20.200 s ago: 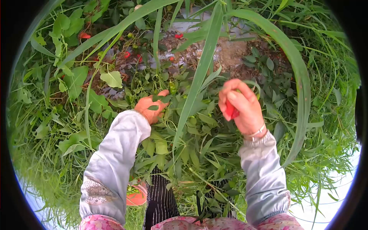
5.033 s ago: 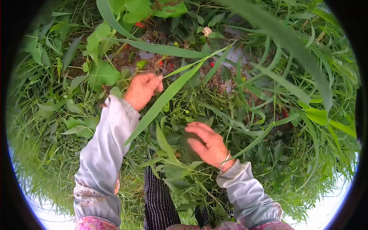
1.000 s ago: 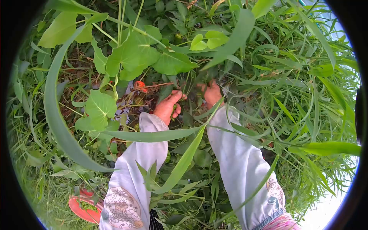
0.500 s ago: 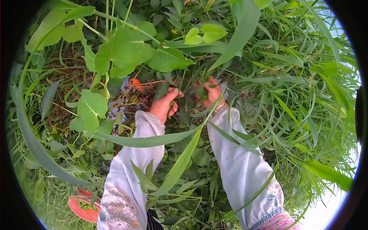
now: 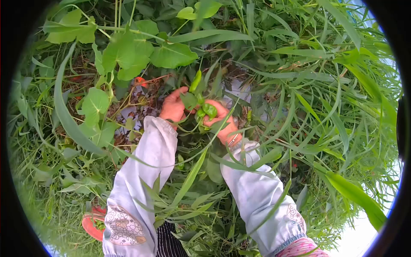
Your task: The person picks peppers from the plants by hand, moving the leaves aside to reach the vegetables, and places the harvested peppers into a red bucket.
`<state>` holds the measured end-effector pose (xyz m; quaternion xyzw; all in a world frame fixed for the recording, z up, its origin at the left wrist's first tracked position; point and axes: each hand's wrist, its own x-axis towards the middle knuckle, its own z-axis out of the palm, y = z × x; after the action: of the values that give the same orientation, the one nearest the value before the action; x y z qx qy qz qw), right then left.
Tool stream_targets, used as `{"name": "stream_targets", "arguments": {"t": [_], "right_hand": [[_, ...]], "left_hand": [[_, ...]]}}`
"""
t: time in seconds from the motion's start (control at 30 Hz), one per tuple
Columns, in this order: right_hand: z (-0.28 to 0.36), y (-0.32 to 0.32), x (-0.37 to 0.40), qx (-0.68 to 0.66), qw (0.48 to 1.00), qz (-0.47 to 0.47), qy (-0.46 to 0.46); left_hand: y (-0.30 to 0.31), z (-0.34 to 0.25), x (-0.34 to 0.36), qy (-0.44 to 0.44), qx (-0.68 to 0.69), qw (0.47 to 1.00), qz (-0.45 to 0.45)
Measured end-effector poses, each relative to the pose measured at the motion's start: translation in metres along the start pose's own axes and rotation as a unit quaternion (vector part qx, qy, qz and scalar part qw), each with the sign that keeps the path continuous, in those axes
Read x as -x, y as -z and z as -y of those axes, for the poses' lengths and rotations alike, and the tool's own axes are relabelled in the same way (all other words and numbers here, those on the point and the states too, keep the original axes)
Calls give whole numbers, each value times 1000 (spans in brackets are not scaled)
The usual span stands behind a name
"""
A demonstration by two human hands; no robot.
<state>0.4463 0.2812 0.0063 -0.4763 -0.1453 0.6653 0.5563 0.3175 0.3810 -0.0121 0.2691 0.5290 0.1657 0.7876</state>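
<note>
Several green peppers (image 5: 209, 110) are bunched in my right hand (image 5: 226, 124), its fingers closed around them. One slim, lighter green pepper (image 5: 195, 81) points upward from the bunch. My left hand (image 5: 172, 108) is curled right beside it, thumb side against a green leaf (image 5: 189, 100). Its fingertips are partly hidden by foliage, so what they pinch cannot be made out. Stems and leaves of the plant surround both hands, and a long grass blade crosses in front of my right wrist.
A red tomato-like fruit (image 5: 140, 82) hangs among dry brown stems to the left. Broad lobed leaves (image 5: 95, 105) stand on that side. Long grass (image 5: 295, 103) crowds the right. At lower left, a red container (image 5: 90, 227) holds something green, partly behind my sleeve.
My right hand has moved left and down, close to my left hand, and green peppers now show in it. The view has shifted slightly.
</note>
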Motion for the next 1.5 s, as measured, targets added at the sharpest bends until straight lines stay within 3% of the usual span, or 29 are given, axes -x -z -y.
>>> {"name": "stream_targets", "arguments": {"t": [0.1, 0.23, 0.27, 0.37, 0.5, 0.53, 0.57, 0.63, 0.67, 0.7, 0.8, 0.87, 0.9, 0.93, 1.0, 1.07, 1.1, 1.13, 1.17, 1.2, 1.23, 1.27, 1.3, 1.33, 1.4, 1.5], "right_hand": [[8, -2, 0, 279, 960, -17, 19], [-1, 18, -13, 386, 899, 68, 197], [1, 20, -13, 379, 910, 104, 135], [-13, 21, -19, 436, 887, 77, 133], [-13, 16, -26, 412, 880, 146, 185], [-20, 19, -28, 385, 885, 159, 207], [-26, 23, -31, 358, 889, 172, 228], [-9, 14, -31, 392, 862, 193, 257], [-12, 15, -32, 393, 876, 187, 206], [-20, 20, -33, 394, 888, 180, 156], [-28, 21, -35, 399, 906, 141, 9], [-38, 26, -35, 342, 927, 146, 44], [-40, 26, -37, 314, 935, 150, 64], [-40, 29, -40, 409, 872, 168, 211], [-43, 28, -45, 317, 918, 169, 167], [-17, 15, -43, 424, 863, 164, 219], [-21, 16, -45, 409, 882, 163, 169], [-28, 18, -49, 392, 898, 160, 119], [-34, 21, -51, 374, 912, 156, 69], [-32, 19, -45, 412, 849, 175, 282], [-39, 21, -43, 339, 911, 126, 198], [-47, 20, -42, 259, 956, 77, 111], [-49, 20, -43, 43, 997, 48, -44], [-49, 17, -44, -187, 966, -47, -172], [-64, 25, -53, 31, 996, 70, 46], [-46, 23, -41, 345, 923, 106, 136]], "left_hand": [[11, -23, 22, 57, -66, 996, -6], [11, -36, 23, 31, -67, 997, -20], [6, -35, 23, -14, -4, 1000, 16], [15, -44, 24, 39, -126, 991, 35], [23, -43, 26, 66, 4, 996, 63], [29, -52, 35, 89, -26, 991, 102], [21, -53, 37, 81, -63, 991, 82], [16, -44, 27, 4, -187, 973, 137], [19, -43, 32, -26, -201, 969, 139], [26, -36, 23, 4, -225, 964, 142], [25, -42, 25, -50, -417, 900, 120], [27, -33, 25, -91, -482, 866, 95], [28, -30, 28, -118, -455, 880, 64], [27, -24, 34, -146, -428, 891, 34], [20, -24, 51, -154, -400, 903, -28], [13, -23, 62, -225, -446, 863, -78], [10, -23, 69, -258, -468, 839, -102], [5, -27, 79, -256, -407, 870, -110], [3, -32, 83, -318, -386, 858, -117], [2, -37, 87, -378, -365, 842, -121], [1, -45, 92, -437, -342, 822, -129], [-1, -58, 98, -389, -339, 848, -122], [-3, -67, 100, -360, -328, 865, -123], [0, -69, 96, -329, -253, 902, -118], [-3, -79, 95, -282, -153, 942, -97], [-17, -93, 116, -201, -152, 967, -43]]}}
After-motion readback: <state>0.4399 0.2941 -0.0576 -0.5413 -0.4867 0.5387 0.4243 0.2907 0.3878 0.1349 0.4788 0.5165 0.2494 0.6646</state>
